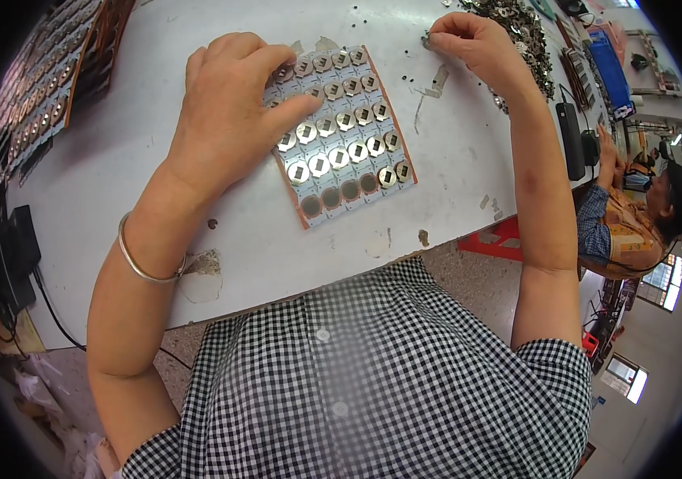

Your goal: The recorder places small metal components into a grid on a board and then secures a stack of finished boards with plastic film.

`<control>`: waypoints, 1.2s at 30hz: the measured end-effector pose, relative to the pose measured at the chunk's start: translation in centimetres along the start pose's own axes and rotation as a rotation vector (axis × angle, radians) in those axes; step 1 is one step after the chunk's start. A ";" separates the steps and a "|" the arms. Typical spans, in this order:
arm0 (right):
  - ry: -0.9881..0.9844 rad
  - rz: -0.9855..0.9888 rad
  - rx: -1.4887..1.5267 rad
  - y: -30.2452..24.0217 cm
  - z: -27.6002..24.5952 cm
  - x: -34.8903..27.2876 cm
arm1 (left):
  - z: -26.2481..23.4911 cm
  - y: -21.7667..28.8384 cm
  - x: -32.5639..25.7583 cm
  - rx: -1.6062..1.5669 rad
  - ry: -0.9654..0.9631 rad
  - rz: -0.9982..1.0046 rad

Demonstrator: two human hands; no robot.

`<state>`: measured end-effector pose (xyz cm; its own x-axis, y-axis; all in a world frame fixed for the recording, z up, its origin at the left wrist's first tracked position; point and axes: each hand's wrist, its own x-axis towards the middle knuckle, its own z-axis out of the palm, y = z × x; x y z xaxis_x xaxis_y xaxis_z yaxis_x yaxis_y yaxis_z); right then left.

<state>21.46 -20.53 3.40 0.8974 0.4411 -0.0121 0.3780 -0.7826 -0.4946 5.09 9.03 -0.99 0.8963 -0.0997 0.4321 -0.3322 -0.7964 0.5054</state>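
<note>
Circuit panel [334,140] is laid flat on the white table [261,267], before the person's body, with its far left part covered by the left hand [229,104]. If this panel is pressed unevenly or pushed from the side, it could be slid or turned, since no other hold on it can be seen than that hand. On the left hand, thumb and forefinger are spread apart over the panel, while the other fingers are bent and close together. The right hand [480,56] is held well apart from the panel, near the heap of small metal parts [528,40]. Metal discs [318,165] could be displaced by the left thumb, which is placed over them, if they are only loosely seated; whether they are fixed cannot be told. Between the right thumb and forefinger a small piece [426,40] is pinched, of which the exact shape is not clear. It could be dropped if it is gripped only at its edge, and among the dark specks [406,78] it might be hardly found. As for direction, the long axis of the panel is run away from the body, with the far end leaned to the left. The short near edge, beside which four dark round spots [330,198] are seen without discs, is faced toward the body and slightly rightward.
</note>
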 end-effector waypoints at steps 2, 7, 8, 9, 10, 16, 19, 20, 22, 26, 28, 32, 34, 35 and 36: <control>-0.013 0.234 0.227 -3.2 -0.9 -1.0 | -0.1 0.1 0.0 0.000 -0.004 -0.006; -0.165 0.201 0.581 2.4 -1.9 -1.6 | 0.0 0.1 0.1 0.002 -0.012 0.002; -0.185 0.215 0.650 2.0 -1.7 -2.2 | 0.0 0.1 0.0 0.006 -0.004 0.003; -0.191 0.217 0.652 1.5 -1.4 -3.0 | 0.0 0.0 0.0 0.010 0.004 0.003; -0.187 0.149 0.629 -0.1 -1.0 -4.0 | 0.0 0.0 0.0 0.010 -0.002 -0.001; -0.171 0.121 0.572 -2.2 1.0 -7.1 | -0.5 0.3 0.3 -0.005 -0.029 0.013; -0.088 0.086 0.457 -1.7 2.2 -7.3 | -0.5 0.4 0.3 -0.015 -0.049 -0.006; -0.095 0.074 0.393 -1.9 2.2 -7.4 | -0.4 0.3 0.3 -0.020 -0.046 -0.006; -0.103 0.061 0.328 -2.1 2.4 -7.7 | -0.4 0.3 0.3 -0.025 -0.042 -0.007; -0.053 -0.032 0.278 -2.0 2.8 -8.5 | -0.5 0.4 0.4 -0.008 -0.042 0.011; -0.036 -0.044 0.291 -2.0 2.8 -8.6 | -0.5 0.5 0.4 -0.021 -0.052 0.004; -0.012 -0.014 0.272 -1.9 2.6 -8.6 | -0.5 0.5 0.3 -0.029 -0.040 0.004; -0.005 -0.011 0.221 -1.7 2.6 -8.7 | -0.5 0.4 0.3 -0.021 -0.042 0.009; 0.000 -0.079 0.214 -1.3 2.7 -8.8 | -0.5 0.4 0.3 -0.002 -0.030 0.023; 0.007 -0.146 0.208 -1.1 2.8 -8.9 | -0.5 0.4 0.3 0.016 -0.018 0.037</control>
<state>12.47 -22.39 1.62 0.8384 0.5394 0.0778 0.4493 -0.6033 -0.6589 5.09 9.00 -0.27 0.8885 -0.1401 0.4369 -0.3609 -0.8015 0.4768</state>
